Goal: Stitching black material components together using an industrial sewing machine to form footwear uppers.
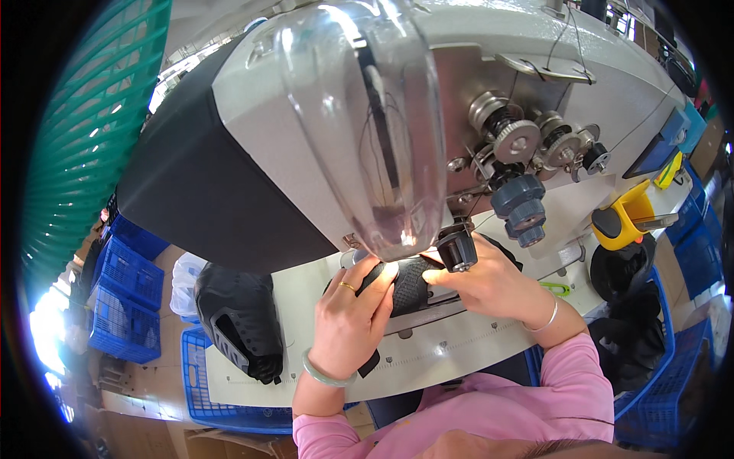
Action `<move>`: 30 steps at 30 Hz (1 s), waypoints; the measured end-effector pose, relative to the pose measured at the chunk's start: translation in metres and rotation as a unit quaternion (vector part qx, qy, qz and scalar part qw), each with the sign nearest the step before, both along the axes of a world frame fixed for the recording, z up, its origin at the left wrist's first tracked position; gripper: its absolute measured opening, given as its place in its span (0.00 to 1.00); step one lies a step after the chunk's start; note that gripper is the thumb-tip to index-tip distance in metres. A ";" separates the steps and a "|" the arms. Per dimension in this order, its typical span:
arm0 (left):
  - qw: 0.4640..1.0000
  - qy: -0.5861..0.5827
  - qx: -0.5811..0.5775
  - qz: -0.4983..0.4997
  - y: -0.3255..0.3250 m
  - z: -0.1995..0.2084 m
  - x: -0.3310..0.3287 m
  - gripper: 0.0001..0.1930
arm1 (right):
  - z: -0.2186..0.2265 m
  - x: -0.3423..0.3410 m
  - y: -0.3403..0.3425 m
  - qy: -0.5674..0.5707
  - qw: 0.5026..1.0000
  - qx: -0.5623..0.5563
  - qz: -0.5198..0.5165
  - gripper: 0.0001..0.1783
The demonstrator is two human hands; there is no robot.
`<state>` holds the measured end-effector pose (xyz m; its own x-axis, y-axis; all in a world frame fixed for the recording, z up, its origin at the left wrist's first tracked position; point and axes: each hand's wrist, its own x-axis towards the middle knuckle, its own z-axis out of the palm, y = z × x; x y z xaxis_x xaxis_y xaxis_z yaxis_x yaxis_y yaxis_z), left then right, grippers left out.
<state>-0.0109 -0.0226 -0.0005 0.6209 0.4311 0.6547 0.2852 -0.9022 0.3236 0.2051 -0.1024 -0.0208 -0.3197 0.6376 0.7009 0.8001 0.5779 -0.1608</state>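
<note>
A black textured fabric piece (pixel 410 289) lies on the white table of a sewing machine (pixel 321 153), below its see-through guard (pixel 367 138). My left hand (pixel 354 304) holds the piece's left side, thumb and fingers pressed together on it. My right hand (pixel 489 281) grips its right side, with the fingertips partly hidden behind a small black knob (pixel 457 251). The guard and machine head hide the needle area. Left of my left hand, black padded pieces (pixel 238 321) with grey moulded patches lie at the table's edge.
Tension dials (pixel 516 141) stick out from the machine's front. A yellow-and-black holder (pixel 625 216) and a green snipper (pixel 556 289) are to the right. Blue crates (pixel 126 317) stand at left; another blue bin (pixel 664 359) with black pieces stands at right.
</note>
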 end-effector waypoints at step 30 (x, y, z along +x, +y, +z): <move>0.996 -0.080 -0.039 0.007 0.002 -0.009 0.000 0.12 | -0.006 -0.001 0.011 -0.066 0.992 0.098 -0.044 0.26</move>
<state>-0.0107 -0.0206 -0.0095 0.5048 0.4924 0.7091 0.2363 -0.8688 0.4351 0.2037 -0.0916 -0.0267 -0.3670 0.5223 0.7698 0.8550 0.5154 0.0580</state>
